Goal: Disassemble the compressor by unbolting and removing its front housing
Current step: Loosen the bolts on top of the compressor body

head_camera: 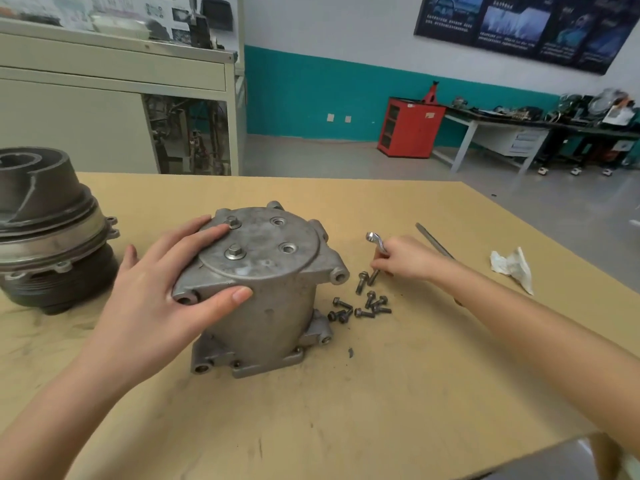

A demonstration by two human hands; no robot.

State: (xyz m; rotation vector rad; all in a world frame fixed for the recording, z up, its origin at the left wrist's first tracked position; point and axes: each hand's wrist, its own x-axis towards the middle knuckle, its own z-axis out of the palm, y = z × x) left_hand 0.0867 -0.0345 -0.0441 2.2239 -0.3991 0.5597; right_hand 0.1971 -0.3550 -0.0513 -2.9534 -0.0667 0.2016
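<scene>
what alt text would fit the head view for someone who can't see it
A person's left hand rests on an upright grey cast-metal compressor body on a tan table, while the right hand holds a small silver wrench beside a cluster of dark loose bolts.

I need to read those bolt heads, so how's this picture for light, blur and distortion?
Head view: soft, even light, faint shadows by the compressor and bolts, no harsh glare; centre sharp, right hand and wrench slightly soft; wide-angle lens bends lines near the edges, as on the cabinet; the poster is blurred.
</scene>
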